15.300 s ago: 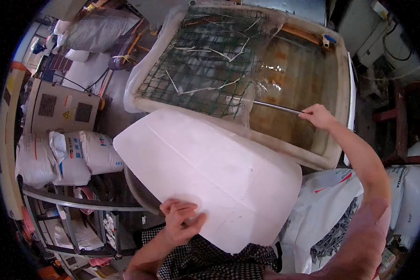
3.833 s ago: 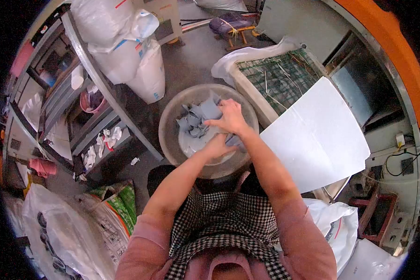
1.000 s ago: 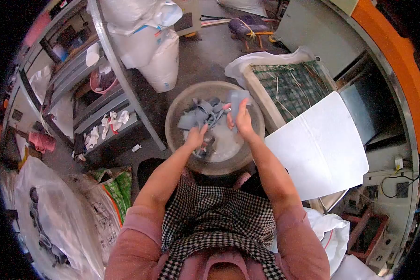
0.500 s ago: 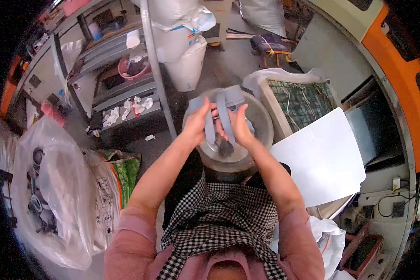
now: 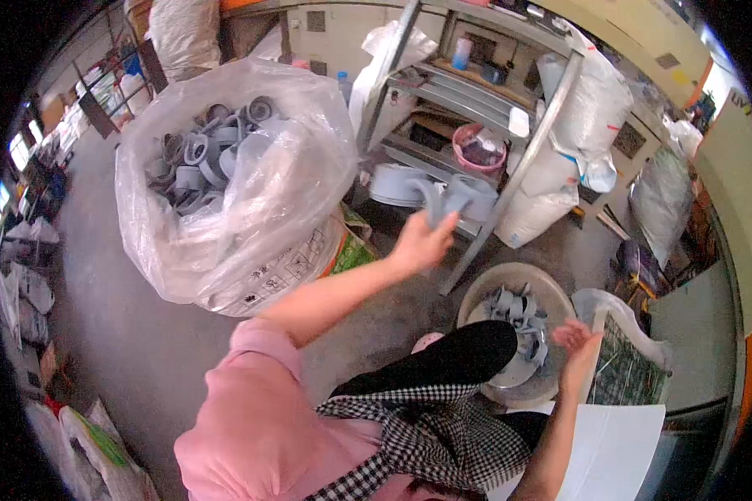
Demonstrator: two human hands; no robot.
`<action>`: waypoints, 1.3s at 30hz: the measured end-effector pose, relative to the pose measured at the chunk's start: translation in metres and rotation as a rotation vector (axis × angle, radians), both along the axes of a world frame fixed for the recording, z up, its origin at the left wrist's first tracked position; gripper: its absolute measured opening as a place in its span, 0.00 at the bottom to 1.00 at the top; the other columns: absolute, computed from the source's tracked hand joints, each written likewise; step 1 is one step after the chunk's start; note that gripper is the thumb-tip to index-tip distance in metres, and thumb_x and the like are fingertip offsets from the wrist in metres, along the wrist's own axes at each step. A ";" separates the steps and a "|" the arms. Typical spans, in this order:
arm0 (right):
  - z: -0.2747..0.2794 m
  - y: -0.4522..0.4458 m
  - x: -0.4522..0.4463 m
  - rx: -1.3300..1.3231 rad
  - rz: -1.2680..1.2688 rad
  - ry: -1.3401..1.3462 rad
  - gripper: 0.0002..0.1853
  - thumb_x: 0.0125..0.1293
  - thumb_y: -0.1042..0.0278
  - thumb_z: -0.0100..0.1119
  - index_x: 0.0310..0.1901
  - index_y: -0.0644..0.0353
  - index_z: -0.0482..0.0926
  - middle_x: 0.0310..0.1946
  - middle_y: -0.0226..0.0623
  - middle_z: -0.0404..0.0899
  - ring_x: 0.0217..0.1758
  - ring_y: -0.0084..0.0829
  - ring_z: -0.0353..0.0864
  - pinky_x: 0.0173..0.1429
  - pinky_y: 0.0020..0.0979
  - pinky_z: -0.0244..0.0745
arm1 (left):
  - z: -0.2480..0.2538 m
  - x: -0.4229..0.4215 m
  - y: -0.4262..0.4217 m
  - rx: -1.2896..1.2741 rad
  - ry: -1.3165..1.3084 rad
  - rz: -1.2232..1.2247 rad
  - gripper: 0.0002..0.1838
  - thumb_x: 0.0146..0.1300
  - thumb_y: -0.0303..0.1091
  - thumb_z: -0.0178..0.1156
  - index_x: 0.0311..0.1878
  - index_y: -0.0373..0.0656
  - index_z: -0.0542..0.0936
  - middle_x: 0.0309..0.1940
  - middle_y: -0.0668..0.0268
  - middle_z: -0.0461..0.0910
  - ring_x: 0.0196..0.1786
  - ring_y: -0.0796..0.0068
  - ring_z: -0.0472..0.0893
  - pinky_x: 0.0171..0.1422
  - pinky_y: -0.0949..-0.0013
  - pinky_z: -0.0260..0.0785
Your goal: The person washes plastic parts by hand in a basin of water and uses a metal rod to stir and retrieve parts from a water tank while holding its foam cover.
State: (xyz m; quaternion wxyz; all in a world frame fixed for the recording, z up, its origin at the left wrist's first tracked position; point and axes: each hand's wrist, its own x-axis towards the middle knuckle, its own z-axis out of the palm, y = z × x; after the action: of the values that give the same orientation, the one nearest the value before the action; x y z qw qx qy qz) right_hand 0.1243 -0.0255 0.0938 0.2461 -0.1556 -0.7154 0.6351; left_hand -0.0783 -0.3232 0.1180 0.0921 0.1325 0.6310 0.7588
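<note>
Rings (image 5: 397, 185) aloft between the bag's (image 5: 313, 179) right edge and the rack (image 5: 553, 102), gripped in the left hand (image 5: 424, 240). Right hand (image 5: 575, 338) empty, fingers spread, by the tub's (image 5: 475, 301) right rim. Risk, I judge: a jutting ring slips if the grip slackens or snags the rack. Grey floor (image 5: 154, 359) beneath; cluttered workshop.

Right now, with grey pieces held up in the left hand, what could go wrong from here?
The left hand holds several grey pieces that stick out beyond its grip, so one might slip to the floor. The clear bag has a loose, wrinkled upper edge, which could snag a piece passing over it.
</note>
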 end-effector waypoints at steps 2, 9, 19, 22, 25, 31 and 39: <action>0.000 0.001 0.013 -0.002 0.074 -0.008 0.42 0.67 0.31 0.22 0.44 0.67 0.75 0.27 0.39 0.78 0.33 0.31 0.78 0.42 0.30 0.72 | 0.017 -0.010 -0.054 -0.065 0.098 0.039 0.15 0.67 0.46 0.53 0.32 0.44 0.72 0.15 0.71 0.69 0.14 0.81 0.67 0.15 0.75 0.55; 0.015 0.020 0.049 0.122 -0.113 -0.114 0.32 0.71 0.41 0.27 0.47 0.62 0.75 0.27 0.34 0.77 0.25 0.25 0.75 0.34 0.26 0.71 | 0.118 -0.163 -0.280 -1.035 0.698 0.755 0.22 0.66 0.49 0.48 0.41 0.38 0.80 0.31 0.55 0.82 0.32 0.57 0.80 0.39 0.57 0.70; 0.030 0.063 0.293 0.383 -0.910 -0.276 0.18 0.68 0.71 0.45 0.58 0.63 0.61 0.38 0.46 0.75 0.32 0.32 0.82 0.33 0.29 0.78 | 0.099 -0.300 -0.286 -1.258 1.010 1.025 0.22 0.64 0.45 0.54 0.50 0.35 0.76 0.41 0.54 0.80 0.41 0.58 0.79 0.45 0.59 0.71; 0.001 0.111 0.417 0.686 -1.314 -0.606 0.25 0.64 0.62 0.54 0.59 0.65 0.61 0.51 0.56 0.69 0.52 0.45 0.75 0.54 0.40 0.70 | 0.039 -0.259 -0.135 -0.954 1.305 0.633 0.23 0.63 0.44 0.56 0.53 0.34 0.74 0.44 0.53 0.79 0.44 0.58 0.79 0.48 0.60 0.71; -0.009 0.116 0.503 0.465 -1.620 -0.758 0.36 0.61 0.54 0.58 0.63 0.68 0.57 0.58 0.62 0.63 0.62 0.54 0.64 0.65 0.43 0.61 | 0.017 -0.097 0.060 -0.486 0.965 0.019 0.19 0.62 0.36 0.59 0.52 0.32 0.74 0.46 0.54 0.77 0.51 0.67 0.75 0.58 0.65 0.66; -0.075 0.145 0.576 0.093 -1.582 -0.603 0.46 0.61 0.32 0.44 0.68 0.66 0.53 0.64 0.51 0.62 0.66 0.44 0.63 0.69 0.33 0.54 | 0.033 0.179 0.290 -0.315 1.263 -0.723 0.21 0.58 0.31 0.62 0.54 0.37 0.71 0.55 0.53 0.66 0.58 0.56 0.68 0.59 0.61 0.65; -0.056 0.124 0.527 -0.064 -0.982 -0.318 0.31 0.66 0.37 0.43 0.39 0.63 0.81 0.31 0.33 0.78 0.34 0.23 0.73 0.45 0.27 0.71 | 0.035 0.424 0.424 0.022 1.607 -0.956 0.33 0.47 0.33 0.69 0.59 0.44 0.69 0.63 0.49 0.62 0.65 0.49 0.62 0.69 0.49 0.51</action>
State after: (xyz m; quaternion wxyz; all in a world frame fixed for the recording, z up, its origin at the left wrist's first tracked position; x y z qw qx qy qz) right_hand 0.6514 0.0984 0.0380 0.3988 -0.5752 -0.5667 0.4347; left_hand 0.3454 0.1012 0.1526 -0.0709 0.8638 0.3769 0.3269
